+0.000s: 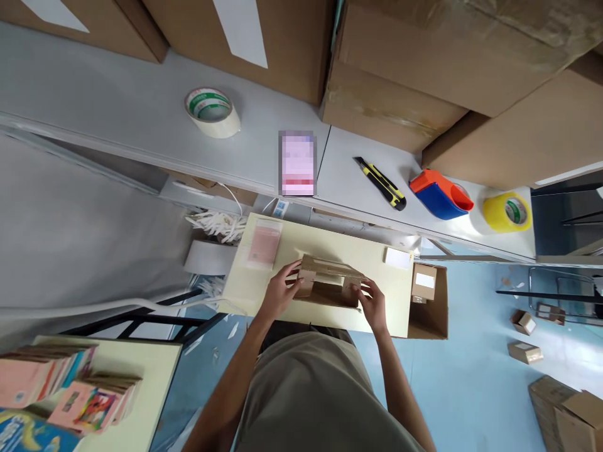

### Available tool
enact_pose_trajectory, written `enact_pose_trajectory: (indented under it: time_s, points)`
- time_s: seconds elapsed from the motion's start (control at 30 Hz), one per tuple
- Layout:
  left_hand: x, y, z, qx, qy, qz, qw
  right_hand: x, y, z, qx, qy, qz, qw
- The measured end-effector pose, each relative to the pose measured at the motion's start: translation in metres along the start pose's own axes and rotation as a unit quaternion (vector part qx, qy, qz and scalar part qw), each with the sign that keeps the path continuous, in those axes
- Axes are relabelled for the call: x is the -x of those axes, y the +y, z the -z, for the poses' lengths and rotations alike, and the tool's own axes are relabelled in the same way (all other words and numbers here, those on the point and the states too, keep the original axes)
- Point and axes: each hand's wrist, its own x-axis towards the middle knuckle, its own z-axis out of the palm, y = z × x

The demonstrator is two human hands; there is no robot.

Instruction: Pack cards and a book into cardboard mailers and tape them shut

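Note:
A small brown cardboard box [308,285] sits at the near edge of the pale yellow table [339,251], with a long flap raised on its far side and its top uncovered. My left hand [281,290] grips its left end, thumb and fingers on the end wall. At the opposite end, my right hand [374,302] pinches the cardboard near the corner. A pink booklet [264,243], seemingly in a clear sleeve, lies to the left of the box. White labels [398,258] lie at the table's right end.
A grey shelf [155,107] beyond the table carries a tape roll [219,119], a phone [298,164], a utility knife [380,183], a tape dispenser [440,194] and yellow tape [506,212]. Large cartons [396,107] stand behind. An open carton [438,307] adjoins the table's right; booklets [89,402] lie lower left.

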Motion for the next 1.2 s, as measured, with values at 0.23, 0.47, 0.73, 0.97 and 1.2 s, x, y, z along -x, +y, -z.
enact_pose_trajectory:
  time_s: [0.23, 0.47, 0.73, 0.97, 1.2]
  points:
    - [0.000, 0.010, 0.030, -0.039, -0.129, -0.029, 0.990, 0.003, -0.008, -0.013, -0.008, -0.027, 0.010, 1.000]
    - [-0.002, 0.000, 0.045, -0.118, -0.164, -0.032, 0.979, 0.006, -0.019, -0.010, -0.051, -0.113, 0.010, 0.992]
    - [-0.016, -0.011, 0.055, -0.136, -0.092, -0.062, 0.984, 0.006, -0.020, -0.022, -0.004, -0.078, 0.010, 0.997]
    - [-0.014, -0.021, 0.035, -0.148, -0.065, -0.068, 0.985, 0.003, -0.001, -0.027, 0.001, 0.016, 0.001, 1.000]
    - [-0.009, -0.023, 0.030, -0.154, -0.025, -0.087, 0.984, 0.004, 0.011, -0.032, -0.037, 0.058, -0.002, 0.998]
